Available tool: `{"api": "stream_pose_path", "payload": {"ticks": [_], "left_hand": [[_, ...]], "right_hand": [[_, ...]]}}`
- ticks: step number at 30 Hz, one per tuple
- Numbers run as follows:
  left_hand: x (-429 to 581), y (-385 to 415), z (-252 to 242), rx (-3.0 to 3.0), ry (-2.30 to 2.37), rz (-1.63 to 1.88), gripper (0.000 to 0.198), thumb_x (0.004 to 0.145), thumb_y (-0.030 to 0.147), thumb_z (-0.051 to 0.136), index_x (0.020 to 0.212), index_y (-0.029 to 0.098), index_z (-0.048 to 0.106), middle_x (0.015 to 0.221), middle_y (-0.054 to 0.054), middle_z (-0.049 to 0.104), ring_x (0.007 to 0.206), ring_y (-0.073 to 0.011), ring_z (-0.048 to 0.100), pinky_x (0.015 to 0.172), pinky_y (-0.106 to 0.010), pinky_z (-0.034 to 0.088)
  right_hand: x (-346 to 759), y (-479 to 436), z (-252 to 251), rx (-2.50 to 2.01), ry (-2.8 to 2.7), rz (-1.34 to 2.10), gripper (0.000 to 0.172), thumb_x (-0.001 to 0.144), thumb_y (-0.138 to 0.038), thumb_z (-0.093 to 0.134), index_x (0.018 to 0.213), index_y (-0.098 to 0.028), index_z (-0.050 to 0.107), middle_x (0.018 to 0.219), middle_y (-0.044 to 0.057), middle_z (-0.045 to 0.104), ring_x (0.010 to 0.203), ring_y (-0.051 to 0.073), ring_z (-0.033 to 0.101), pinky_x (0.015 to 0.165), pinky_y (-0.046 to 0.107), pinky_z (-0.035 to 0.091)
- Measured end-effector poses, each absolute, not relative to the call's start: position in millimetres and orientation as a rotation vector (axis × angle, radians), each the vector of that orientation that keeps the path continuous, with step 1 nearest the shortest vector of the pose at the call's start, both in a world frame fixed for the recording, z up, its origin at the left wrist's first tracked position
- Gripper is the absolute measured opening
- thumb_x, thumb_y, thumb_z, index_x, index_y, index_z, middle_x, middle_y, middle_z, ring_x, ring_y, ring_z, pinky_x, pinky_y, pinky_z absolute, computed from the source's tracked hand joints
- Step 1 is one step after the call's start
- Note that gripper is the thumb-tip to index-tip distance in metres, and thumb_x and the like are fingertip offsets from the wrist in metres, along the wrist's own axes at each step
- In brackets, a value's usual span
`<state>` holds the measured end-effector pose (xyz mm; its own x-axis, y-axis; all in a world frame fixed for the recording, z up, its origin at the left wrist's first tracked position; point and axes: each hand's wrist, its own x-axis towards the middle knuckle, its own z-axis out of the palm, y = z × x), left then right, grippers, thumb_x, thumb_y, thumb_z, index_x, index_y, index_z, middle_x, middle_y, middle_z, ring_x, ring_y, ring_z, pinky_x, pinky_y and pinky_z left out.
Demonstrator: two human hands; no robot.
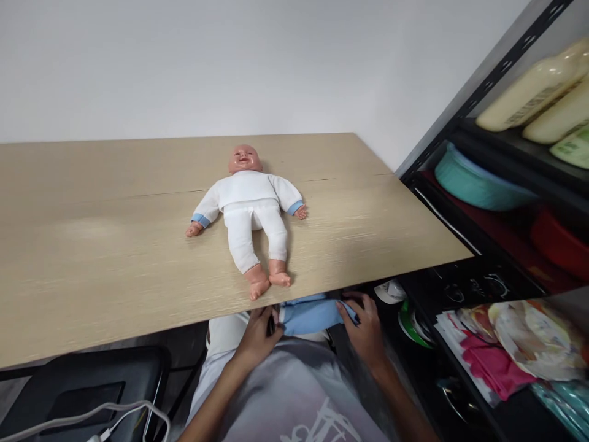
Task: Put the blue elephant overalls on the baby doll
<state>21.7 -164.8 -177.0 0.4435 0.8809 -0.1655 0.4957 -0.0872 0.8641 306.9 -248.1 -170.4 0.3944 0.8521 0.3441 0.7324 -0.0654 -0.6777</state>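
Blue cloth [310,317]: held at five o'clock from the doll [248,190]; judged light, soft, best gripped by both ends
Left hand [258,334]: clamped on its nine-o'clock end
Right hand [363,322]: clamped on its three-o'clock end

I see a bench [115,245] that looks like pale wood, with fine lines and a soft shine at the left of the frame. In the middle, the doll's head [245,159] looks like smooth, shiny plastic, and its suit [251,190] is dull white cloth. At the bottom middle, the blue cloth [310,316] and my shirt [294,399] look dull too. At the upper right, the bottles [529,92] look like smooth, glossy plastic.
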Motion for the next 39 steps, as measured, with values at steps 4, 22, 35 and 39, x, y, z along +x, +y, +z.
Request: {"api": "stream_pose_path", "payload": {"ticks": [4, 22, 35, 39], "left_hand": [[2, -181, -120, 1.768, 1.052, 0.484, 0.008, 0.093, 0.028, 0.058, 0.086, 0.026, 0.055, 0.101, -0.009, 0.070, 0.102, -0.0315, 0.067, 0.098, -0.048, 0.056], [18, -150, -22, 1.133, 0.984, 0.943, 0.062, 0.081, 0.070, 0.088, 0.109, 0.016, 0.077, 0.108, -0.011, 0.084, 0.102, -0.0326, 0.077, 0.094, -0.042, 0.064], [-24, -120, -20, 0.914, 1.077, 1.010, 0.066, 0.074, 0.073, 0.094, 0.110, 0.019, 0.079, 0.100, -0.006, 0.081, 0.091, -0.0250, 0.075, 0.087, -0.033, 0.063], [-20, -111, -22, 0.902, 1.133, 1.040, 0.073, 0.078, 0.072, 0.092, 0.125, 0.019, 0.076, 0.113, -0.010, 0.082, 0.103, -0.0305, 0.077, 0.092, -0.037, 0.064]], "right_hand": [[289, -253, -107, -1.707, -1.472, 0.181, 0.025, 0.112, -0.040, 0.060, 0.099, -0.025, 0.074, 0.093, 0.006, 0.076, 0.088, 0.025, 0.074, 0.085, 0.038, 0.058], [267, -178, 41, -1.144, -1.907, 1.182, 0.095, 0.089, -0.058, 0.092, 0.168, -0.036, 0.044, 0.166, 0.012, 0.057, 0.151, 0.036, 0.058, 0.122, 0.051, 0.051], [239, -97, 54, -1.068, -1.637, 1.016, 0.042, 0.116, -0.051, 0.055, 0.153, -0.034, 0.063, 0.126, 0.006, 0.080, 0.119, 0.027, 0.077, 0.115, 0.046, 0.057], [233, -87, 44, -1.082, -1.763, 1.082, 0.065, 0.109, -0.055, 0.068, 0.168, -0.037, 0.048, 0.165, 0.009, 0.059, 0.152, 0.031, 0.058, 0.128, 0.052, 0.047]]}}
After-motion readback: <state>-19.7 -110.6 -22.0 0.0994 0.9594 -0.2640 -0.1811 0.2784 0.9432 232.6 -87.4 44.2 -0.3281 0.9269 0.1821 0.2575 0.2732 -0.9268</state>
